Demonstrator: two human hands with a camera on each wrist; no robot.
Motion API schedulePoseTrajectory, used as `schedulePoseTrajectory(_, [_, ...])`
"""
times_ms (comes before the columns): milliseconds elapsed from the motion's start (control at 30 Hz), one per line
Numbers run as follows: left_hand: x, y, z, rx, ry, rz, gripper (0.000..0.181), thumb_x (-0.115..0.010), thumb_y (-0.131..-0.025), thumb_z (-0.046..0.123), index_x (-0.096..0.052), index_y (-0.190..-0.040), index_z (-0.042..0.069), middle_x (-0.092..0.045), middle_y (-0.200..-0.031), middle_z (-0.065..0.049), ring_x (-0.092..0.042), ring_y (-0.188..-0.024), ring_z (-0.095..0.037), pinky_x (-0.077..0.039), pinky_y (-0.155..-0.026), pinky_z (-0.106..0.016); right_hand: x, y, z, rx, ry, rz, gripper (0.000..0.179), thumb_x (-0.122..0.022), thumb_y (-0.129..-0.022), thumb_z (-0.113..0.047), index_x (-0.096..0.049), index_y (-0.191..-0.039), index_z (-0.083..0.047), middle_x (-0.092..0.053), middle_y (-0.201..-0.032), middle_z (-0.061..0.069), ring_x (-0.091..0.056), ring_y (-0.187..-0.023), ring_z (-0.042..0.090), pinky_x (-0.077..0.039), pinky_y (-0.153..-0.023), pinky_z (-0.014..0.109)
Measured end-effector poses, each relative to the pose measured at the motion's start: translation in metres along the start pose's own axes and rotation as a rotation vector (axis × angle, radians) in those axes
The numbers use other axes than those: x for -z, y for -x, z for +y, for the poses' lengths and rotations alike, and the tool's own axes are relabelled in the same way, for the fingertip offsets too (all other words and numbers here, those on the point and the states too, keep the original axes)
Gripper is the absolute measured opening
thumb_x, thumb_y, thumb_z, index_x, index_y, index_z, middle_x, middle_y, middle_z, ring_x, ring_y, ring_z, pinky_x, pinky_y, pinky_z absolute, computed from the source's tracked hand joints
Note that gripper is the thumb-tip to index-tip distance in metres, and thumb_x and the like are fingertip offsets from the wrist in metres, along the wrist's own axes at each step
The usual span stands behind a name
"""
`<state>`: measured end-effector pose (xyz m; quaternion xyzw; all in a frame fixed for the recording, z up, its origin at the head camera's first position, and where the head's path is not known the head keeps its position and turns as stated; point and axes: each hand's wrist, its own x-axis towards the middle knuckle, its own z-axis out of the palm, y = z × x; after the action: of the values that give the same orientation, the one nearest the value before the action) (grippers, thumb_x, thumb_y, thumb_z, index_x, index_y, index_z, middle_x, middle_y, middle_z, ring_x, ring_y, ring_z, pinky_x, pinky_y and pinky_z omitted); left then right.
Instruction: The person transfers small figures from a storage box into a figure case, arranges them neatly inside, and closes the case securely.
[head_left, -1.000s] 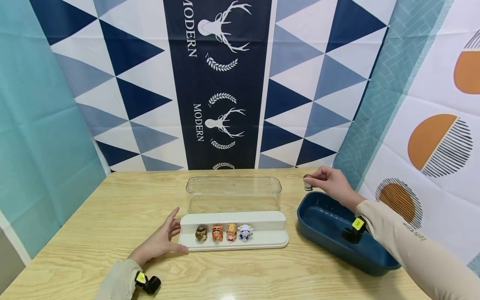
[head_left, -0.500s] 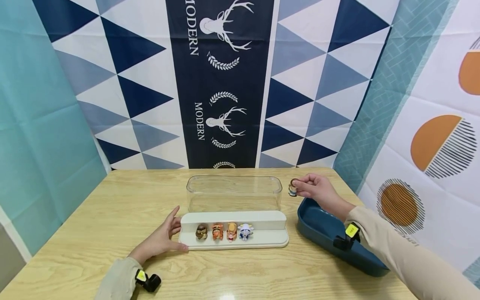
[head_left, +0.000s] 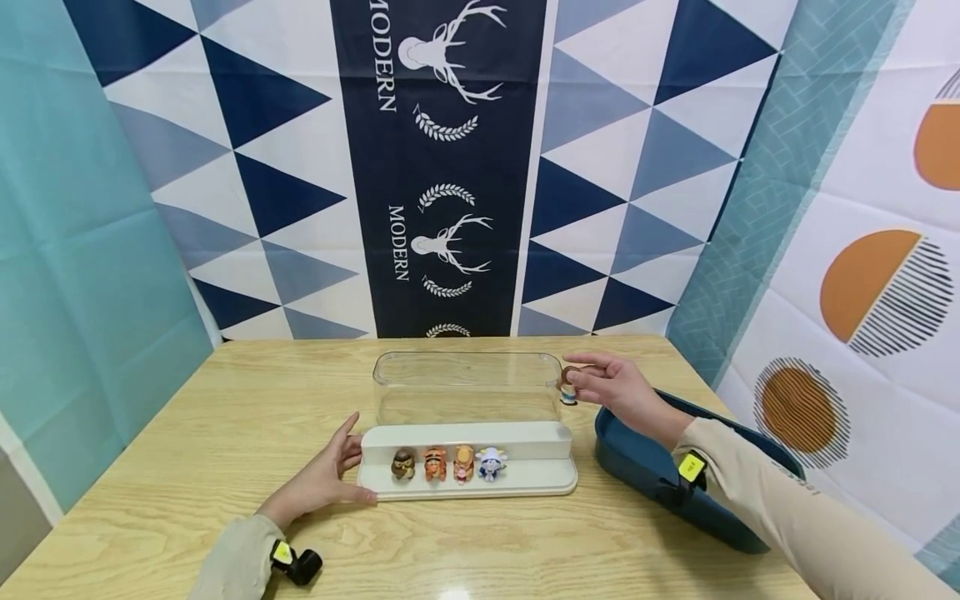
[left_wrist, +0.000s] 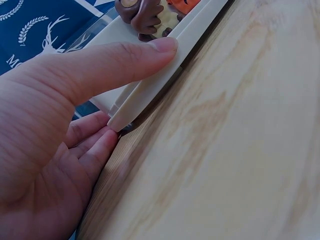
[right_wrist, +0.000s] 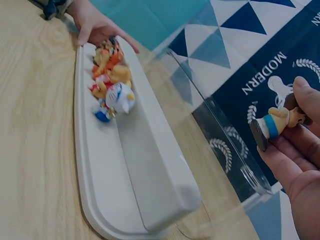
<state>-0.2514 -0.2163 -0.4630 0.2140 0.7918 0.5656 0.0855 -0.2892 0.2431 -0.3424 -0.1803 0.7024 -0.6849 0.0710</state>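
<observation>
My right hand point(head_left: 611, 385) pinches a small figurine point(right_wrist: 276, 123) between thumb and fingers, above the table and beside the clear cover. The figurine has a brown top, a tan body, a blue-and-white band and a dark base. A white stepped display stand point(head_left: 536, 475) lies in front. On its lower step are an owl figurine point(head_left: 402, 463), an orange striped figurine point(head_left: 435, 463), a yellow-orange figurine point(head_left: 463, 463) and a white-and-blue figurine point(head_left: 491, 463). At the stand's left end my left hand point(head_left: 322, 477) holds it, thumb point(left_wrist: 145, 55) on the front rim and fingers at the corner.
Behind the stand is a clear plastic cover point(head_left: 468, 387). A dark blue bin point(head_left: 637, 462) stands on the right, partly under my right forearm. The wooden table point(head_left: 450, 542) ends at patterned fabric walls behind and to the sides.
My right hand has carried the figurine leftward and slightly down, from over the blue bin's far end to the clear cover's right end. The left hand and stand keep their place.
</observation>
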Motion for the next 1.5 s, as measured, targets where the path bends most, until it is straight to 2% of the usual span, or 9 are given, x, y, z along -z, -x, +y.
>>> schedulePoseTrajectory(100, [0.0,0.001,0.0,0.0,0.002,0.002,0.133,-0.09,-0.073,0.008,0.013,-0.156,-0.001,-0.035,-0.144,-0.034,-0.033,-0.136,-0.052,-0.03,-0.113,-0.05,-0.006,0.0,0.001,-0.015,0.027,-0.026,0.022,-0.061,-0.1,-0.009,-0.071,-0.117,-0.019,-0.072,-0.101,-0.001,-0.068,-0.097,0.01,-0.057,-0.088,0.025])
schedulePoseTrajectory(167, [-0.001,0.002,0.0,-0.001,0.005,0.0,0.132,-0.089,-0.073,0.007,0.013,-0.155,-0.002,-0.035,-0.145,-0.034,-0.033,-0.136,-0.052,-0.029,-0.113,-0.05,-0.011,0.0,0.003,-0.025,0.038,-0.033,0.019,-0.061,-0.1,-0.009,-0.073,-0.112,-0.018,-0.072,-0.101,-0.001,-0.068,-0.096,0.011,-0.058,-0.088,0.026])
schedulePoseTrajectory(500, [-0.003,0.002,0.003,-0.004,0.0,-0.002,0.13,-0.088,-0.074,0.004,0.014,-0.155,-0.004,-0.034,-0.145,-0.036,-0.033,-0.135,-0.053,-0.031,-0.114,-0.051,-0.032,0.006,0.013,-0.139,0.053,0.024,0.009,-0.068,-0.094,-0.001,-0.071,-0.101,-0.003,-0.072,-0.094,0.003,-0.069,-0.085,0.012,-0.061,-0.079,0.028])
schedulePoseTrajectory(700, [-0.003,0.002,0.001,-0.002,-0.006,-0.007,0.131,-0.089,-0.074,0.006,0.014,-0.155,-0.004,-0.034,-0.145,-0.036,-0.033,-0.135,-0.053,-0.033,-0.114,-0.047,-0.042,0.008,0.021,-0.155,0.02,0.038,0.006,-0.069,-0.089,0.005,-0.067,-0.091,0.0,-0.072,-0.09,0.005,-0.07,-0.079,0.011,-0.062,-0.075,0.028])
schedulePoseTrajectory(933, [-0.001,0.0,-0.001,0.002,0.002,-0.008,0.131,-0.089,-0.074,0.007,0.014,-0.155,-0.003,-0.033,-0.145,-0.036,-0.031,-0.136,-0.053,-0.029,-0.114,-0.051,-0.054,0.011,0.037,-0.112,0.049,0.05,0.017,-0.079,-0.083,-0.002,-0.063,-0.086,-0.004,-0.071,-0.087,0.005,-0.07,-0.075,0.013,-0.063,-0.072,0.031])
schedulePoseTrajectory(1067, [-0.001,-0.001,-0.002,-0.004,0.02,-0.011,0.133,-0.089,-0.073,0.008,0.015,-0.155,-0.003,-0.033,-0.146,-0.036,-0.03,-0.136,-0.053,-0.027,-0.114,-0.05,-0.061,0.014,0.044,-0.07,0.153,0.1,0.023,-0.084,-0.08,-0.007,-0.062,-0.086,-0.003,-0.071,-0.085,0.004,-0.07,-0.075,0.013,-0.063,-0.068,0.031])
schedulePoseTrajectory(1167, [-0.001,-0.001,-0.002,-0.006,0.03,-0.011,0.132,-0.089,-0.073,0.007,0.015,-0.155,-0.003,-0.032,-0.146,-0.036,-0.03,-0.136,-0.053,-0.028,-0.115,-0.048,-0.067,0.017,0.048,-0.017,0.265,0.135,0.026,-0.085,-0.079,-0.009,-0.062,-0.086,0.0,-0.07,-0.083,0.006,-0.068,-0.072,0.014,-0.063,-0.064,0.03])
schedulePoseTrajectory(1267, [-0.001,-0.001,-0.002,-0.005,0.021,-0.007,0.131,-0.088,-0.074,0.006,0.015,-0.154,-0.003,-0.032,-0.147,-0.036,-0.031,-0.136,-0.052,-0.03,-0.115,-0.047,-0.073,0.019,0.053,0.031,0.327,0.161,0.029,-0.086,-0.077,-0.008,-0.061,-0.086,0.003,-0.07,-0.08,0.008,-0.067,-0.07,0.015,-0.062,-0.062,0.029])
schedulePoseTrajectory(1500, [-0.002,-0.001,0.002,-0.009,0.02,-0.003,0.13,-0.087,-0.074,0.002,0.015,-0.154,-0.003,-0.033,-0.146,-0.035,-0.032,-0.136,-0.052,-0.028,-0.115,-0.052,-0.084,0.023,0.068,0.092,0.476,0.236,0.034,-0.092,-0.07,-0.016,-0.059,-0.075,-0.009,-0.068,-0.074,-0.003,-0.063,-0.072,0.011,-0.052,-0.061,0.021])
